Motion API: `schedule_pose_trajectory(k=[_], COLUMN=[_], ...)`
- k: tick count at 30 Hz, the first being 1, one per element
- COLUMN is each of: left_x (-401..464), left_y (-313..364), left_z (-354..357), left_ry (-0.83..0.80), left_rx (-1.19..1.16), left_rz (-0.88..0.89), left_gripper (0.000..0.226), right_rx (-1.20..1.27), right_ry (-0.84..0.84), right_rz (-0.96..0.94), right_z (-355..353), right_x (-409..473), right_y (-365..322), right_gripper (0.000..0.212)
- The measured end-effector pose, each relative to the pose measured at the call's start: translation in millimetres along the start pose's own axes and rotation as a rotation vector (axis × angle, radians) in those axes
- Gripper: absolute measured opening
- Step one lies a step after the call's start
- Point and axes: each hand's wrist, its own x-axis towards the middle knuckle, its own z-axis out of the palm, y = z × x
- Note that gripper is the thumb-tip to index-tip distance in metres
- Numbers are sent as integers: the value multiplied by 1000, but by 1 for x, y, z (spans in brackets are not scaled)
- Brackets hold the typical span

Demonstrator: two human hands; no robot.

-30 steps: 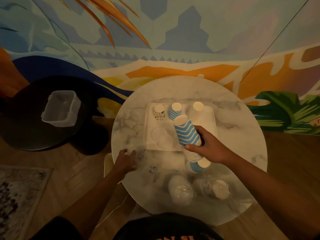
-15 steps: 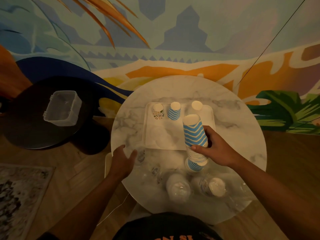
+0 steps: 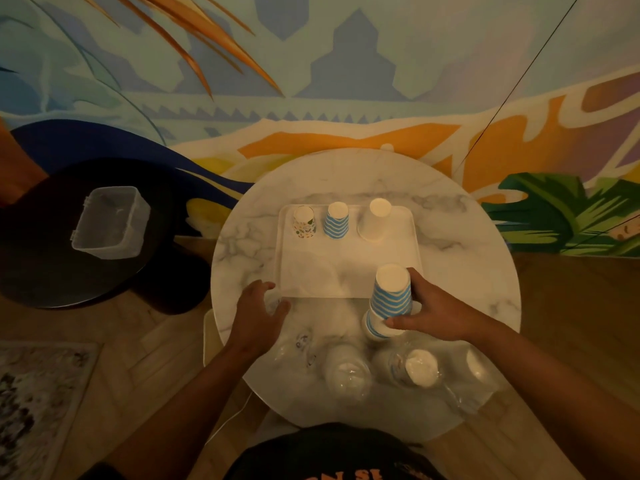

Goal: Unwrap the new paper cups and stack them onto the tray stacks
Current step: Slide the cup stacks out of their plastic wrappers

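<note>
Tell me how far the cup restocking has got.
Done: the blue striped cups look free of wrapping. In hand: the right hand grips that stack just off the tray, not yet on the matching stack; the left hand rests at the tray's corner. Left: two wrapped bundles at the near edge.

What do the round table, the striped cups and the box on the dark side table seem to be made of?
Round white table: marble or marble-look, grey veins, slight sheen. Blue-and-white striped cup stack: matte printed paper. Clear rectangular box: translucent plastic, see-through walls.
</note>
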Motion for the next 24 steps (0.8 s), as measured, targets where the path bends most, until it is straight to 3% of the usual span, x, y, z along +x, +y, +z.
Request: schedule_pose_trajectory(k=[5, 10, 14, 17, 24], left_x=[-5, -15, -13, -10, -2], left_y=[25, 61, 83, 86, 71], left_z=[3, 7, 12, 13, -4], left_ry=[-26, -271, -399, -405, -298], left_rx=[-48, -250, -227, -236, -344], left_rz=[138, 319, 369, 388, 295], left_gripper=[41, 42, 57, 60, 41], right_rx=[-161, -164, -213, -239, -284], right_ry=[-45, -43, -101, -125, -122], right_rz=[-8, -11, -53, -93, -152], right_z=[0, 15, 26, 36, 65], right_x=[4, 21, 39, 51, 80], right_y=[11, 6, -6, -13, -28], right_gripper=[80, 77, 78, 78, 79])
